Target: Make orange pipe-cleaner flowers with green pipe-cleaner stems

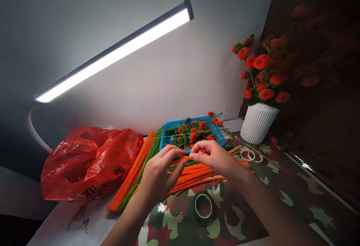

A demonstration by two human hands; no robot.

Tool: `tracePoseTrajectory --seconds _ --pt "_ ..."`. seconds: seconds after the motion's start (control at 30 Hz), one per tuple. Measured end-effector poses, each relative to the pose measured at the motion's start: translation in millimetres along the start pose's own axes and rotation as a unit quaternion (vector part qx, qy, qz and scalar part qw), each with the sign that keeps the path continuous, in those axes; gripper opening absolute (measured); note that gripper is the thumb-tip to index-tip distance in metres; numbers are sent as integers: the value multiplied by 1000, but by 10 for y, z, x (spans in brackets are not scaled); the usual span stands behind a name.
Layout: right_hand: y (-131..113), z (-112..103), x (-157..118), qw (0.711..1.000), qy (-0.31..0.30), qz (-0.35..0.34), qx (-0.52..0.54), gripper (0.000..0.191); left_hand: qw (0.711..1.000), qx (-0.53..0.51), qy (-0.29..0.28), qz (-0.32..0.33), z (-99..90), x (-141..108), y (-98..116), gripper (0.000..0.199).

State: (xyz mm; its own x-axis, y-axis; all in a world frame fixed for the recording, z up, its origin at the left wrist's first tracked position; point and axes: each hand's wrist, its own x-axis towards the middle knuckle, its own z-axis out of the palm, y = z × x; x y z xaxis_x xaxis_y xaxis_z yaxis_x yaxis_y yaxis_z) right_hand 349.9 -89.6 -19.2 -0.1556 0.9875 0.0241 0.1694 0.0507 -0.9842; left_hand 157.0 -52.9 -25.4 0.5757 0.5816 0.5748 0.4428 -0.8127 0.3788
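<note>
Camouflage-patterned tablecloth (284, 197) fills the lower frame; at centre, the left hand (157, 171) and right hand (213, 158) pinch a short orange fuzzy pipe cleaner (186, 157), apparently mid-twist; next, careful fingertip winding.

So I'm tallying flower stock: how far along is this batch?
Done: finished orange flowers fill the white vase, and more stemmed ones lie in the blue basket. In hand: the left hand and right hand pinch an orange pipe cleaner. Left: a large pile of orange and green pipe cleaners.
</note>
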Motion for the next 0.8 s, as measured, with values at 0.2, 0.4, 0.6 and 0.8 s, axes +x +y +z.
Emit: tracePoseTrajectory --seconds 0.2,0.4,0.6,0.8 --pt "-45 -52 -64 997 9 -8 -74 24 995 -7 -54 -84 -67 17 14 25" --pt "-29 -81 -72 996 17 -15 -81 24 995 -34 -42 -86 -69 30 31 24" --pt "-10 -50 -64 995 27 -43 -83 22 993 -62 -53 -88 -93 25 24 27" --pt "-41 -46 -74 997 5 -65 -53 18 943 -249 -151 -161 -93 25 20 37"
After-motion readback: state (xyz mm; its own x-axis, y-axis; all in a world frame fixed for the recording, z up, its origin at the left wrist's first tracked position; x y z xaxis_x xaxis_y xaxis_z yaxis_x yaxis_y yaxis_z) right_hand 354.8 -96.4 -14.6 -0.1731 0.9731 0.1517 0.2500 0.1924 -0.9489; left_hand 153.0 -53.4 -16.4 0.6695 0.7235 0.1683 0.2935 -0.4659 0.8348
